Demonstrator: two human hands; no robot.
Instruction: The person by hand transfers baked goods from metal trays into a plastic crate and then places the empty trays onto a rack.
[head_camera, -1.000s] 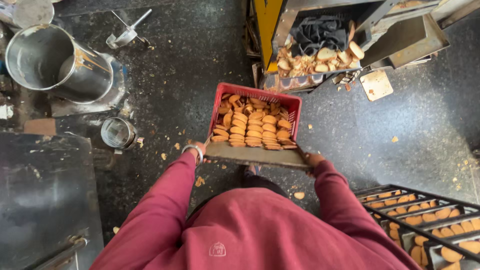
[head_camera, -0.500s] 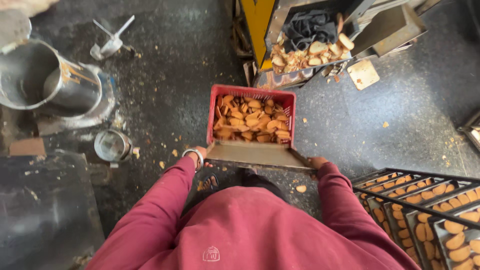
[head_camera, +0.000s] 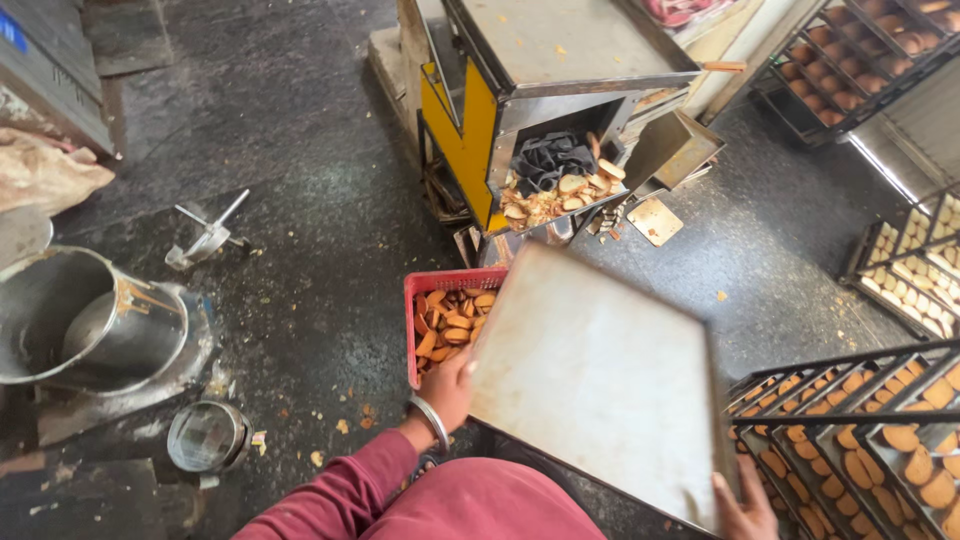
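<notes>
A large flat metal baking tray, bare on top, is held tilted in front of me. My left hand, with a metal bangle on the wrist, grips its left edge. My right hand grips its near right corner at the bottom of the view. Below the tray's left side sits a red plastic crate on the floor, holding several loose baked biscuits. The tray hides most of the crate.
A yellow and grey machine with biscuits in its chute stands ahead. Black racks of filled trays stand at the right. A big steel drum and a small pot sit on the dark floor at left.
The tray was tipped over the red crate and its rows of biscuits slid off into a loose heap. Now the emptied tray is swung toward the right and the view has shifted.
</notes>
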